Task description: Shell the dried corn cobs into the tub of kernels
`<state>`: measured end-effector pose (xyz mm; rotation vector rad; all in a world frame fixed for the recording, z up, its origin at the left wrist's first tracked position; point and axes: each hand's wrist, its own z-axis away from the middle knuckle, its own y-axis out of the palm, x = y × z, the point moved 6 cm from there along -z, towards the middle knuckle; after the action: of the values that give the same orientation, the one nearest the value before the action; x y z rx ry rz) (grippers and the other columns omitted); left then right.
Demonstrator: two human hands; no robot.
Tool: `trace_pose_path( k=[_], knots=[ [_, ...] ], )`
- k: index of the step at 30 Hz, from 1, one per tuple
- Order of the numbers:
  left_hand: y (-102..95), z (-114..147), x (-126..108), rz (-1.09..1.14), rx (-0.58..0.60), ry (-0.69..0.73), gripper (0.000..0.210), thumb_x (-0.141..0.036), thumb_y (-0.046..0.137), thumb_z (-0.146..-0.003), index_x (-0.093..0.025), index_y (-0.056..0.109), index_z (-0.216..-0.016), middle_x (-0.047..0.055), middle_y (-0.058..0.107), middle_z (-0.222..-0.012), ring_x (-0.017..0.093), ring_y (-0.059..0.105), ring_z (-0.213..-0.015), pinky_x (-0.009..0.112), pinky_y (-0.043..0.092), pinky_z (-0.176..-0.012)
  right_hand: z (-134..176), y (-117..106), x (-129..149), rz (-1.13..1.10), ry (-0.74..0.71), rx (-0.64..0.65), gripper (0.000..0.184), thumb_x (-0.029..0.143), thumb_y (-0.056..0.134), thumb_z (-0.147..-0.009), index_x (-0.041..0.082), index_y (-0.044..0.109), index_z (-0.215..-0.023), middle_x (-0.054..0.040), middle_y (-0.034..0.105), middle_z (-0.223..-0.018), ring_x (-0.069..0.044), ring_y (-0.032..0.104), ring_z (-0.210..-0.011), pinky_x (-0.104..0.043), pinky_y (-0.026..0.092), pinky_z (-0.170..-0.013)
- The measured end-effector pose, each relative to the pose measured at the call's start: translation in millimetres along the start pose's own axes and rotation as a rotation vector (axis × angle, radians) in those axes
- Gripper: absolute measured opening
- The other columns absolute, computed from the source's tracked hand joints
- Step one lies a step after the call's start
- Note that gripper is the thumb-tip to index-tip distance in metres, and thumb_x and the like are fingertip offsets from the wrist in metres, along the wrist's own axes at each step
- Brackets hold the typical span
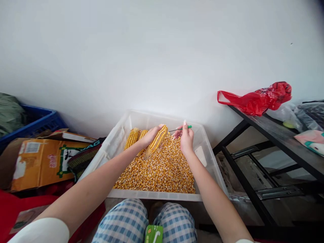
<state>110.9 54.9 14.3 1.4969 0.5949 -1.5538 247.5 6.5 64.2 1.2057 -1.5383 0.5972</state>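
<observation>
My left hand [151, 135] is closed round an ear of corn [158, 141], which tilts over the loose kernels; a bare strip without kernels runs along it. In my right hand [186, 137] is a thin screwdriver [186, 127] with a green handle, its dark shaft pointing left toward the cob. A short gap seems to lie between the shaft's tip and the ear. Below both hands, loose corn kernels [157, 175] fill much of a translucent plastic bin [212, 162]. More ears of corn [131, 138] rest at the bin's back left, partly hidden by my left hand and forearm.
Left of the bin are an orange cardboard box [48, 162], a blue crate [43, 123] and a red bag [22, 202]. A black metal frame [245, 182] stands close on the right, with a red plastic bag [260, 98] on top. A white wall [162, 60] rises behind.
</observation>
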Motion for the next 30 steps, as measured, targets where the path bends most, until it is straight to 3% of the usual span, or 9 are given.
trace_pose_path(
  k=[5,11,21,30],
  knots=[
    [5.1,-1,2,-0.006,0.111,0.01,0.046,-0.062,0.04,-0.075,-0.019,0.055,-0.076,0.003,0.06,-0.056,0.019,0.057,-0.044,0.03,0.046,-0.041,4,14,-7,0.001,0.046,0.134,0.044,0.059,0.039,-0.081,0.016,0.05,-0.073,-0.0008,0.061,-0.05,-0.011,0.058,-0.042,-0.019,0.045,-0.038],
    [8.5,0,3,0.001,0.133,-0.023,0.05,-0.065,0.038,-0.075,-0.018,0.055,-0.071,0.005,0.059,-0.051,0.02,0.056,-0.042,0.032,0.047,-0.041,2,6,-1,-0.017,-0.009,0.054,0.04,0.054,0.04,-0.083,0.016,0.05,-0.074,0.0005,0.06,-0.05,-0.011,0.058,-0.043,-0.021,0.048,-0.043],
    [10.9,1,1,0.03,0.14,-0.042,0.049,-0.064,0.034,-0.076,-0.019,0.053,-0.073,0.003,0.059,-0.05,0.02,0.056,-0.042,0.031,0.047,-0.042,13,14,10,0.063,-0.161,0.11,0.032,0.046,0.043,-0.084,0.016,0.051,-0.075,0.0001,0.062,-0.057,-0.01,0.059,-0.047,-0.021,0.049,-0.048],
    [8.0,0,5,0.057,0.144,-0.032,0.052,-0.067,0.033,-0.075,-0.018,0.053,-0.076,0.003,0.058,-0.05,0.02,0.056,-0.043,0.033,0.047,-0.044,15,18,2,-0.074,-0.08,0.052,0.036,0.049,0.039,-0.085,0.016,0.05,-0.075,-0.0009,0.062,-0.057,-0.012,0.062,-0.052,-0.023,0.05,-0.05]
  ],
)
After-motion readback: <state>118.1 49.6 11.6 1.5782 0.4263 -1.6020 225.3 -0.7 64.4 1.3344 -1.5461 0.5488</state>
